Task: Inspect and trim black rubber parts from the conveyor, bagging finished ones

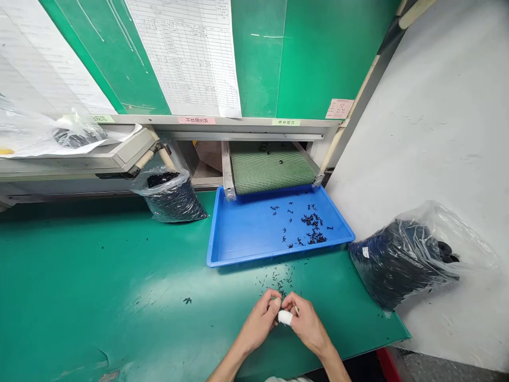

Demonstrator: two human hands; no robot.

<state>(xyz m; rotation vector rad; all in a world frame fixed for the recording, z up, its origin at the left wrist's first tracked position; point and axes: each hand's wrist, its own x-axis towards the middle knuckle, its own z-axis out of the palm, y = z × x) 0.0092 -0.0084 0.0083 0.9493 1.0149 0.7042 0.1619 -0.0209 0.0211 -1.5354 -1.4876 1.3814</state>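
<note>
My left hand [261,318] and my right hand [304,321] meet over the green table mat, fingers pinched closed around a small black part that they mostly hide. White tape [285,317] wraps the right thumb. Just beyond the fingertips, many short black slivers [280,278] are scattered on the mat. Behind them lies a shallow blue tray [246,258] with small branched black parts [314,228] heaped toward its right side. A small black branched piece [187,301] rests on the mat to the left of my hands.
A green conveyor belt [270,172] carrying a few black pieces ends over the tray's back. One clear bag of black parts [175,199] stands left of the tray; a larger bag [401,260] leans on the white wall [437,132] at right. Papers [191,58] hang on the green board.
</note>
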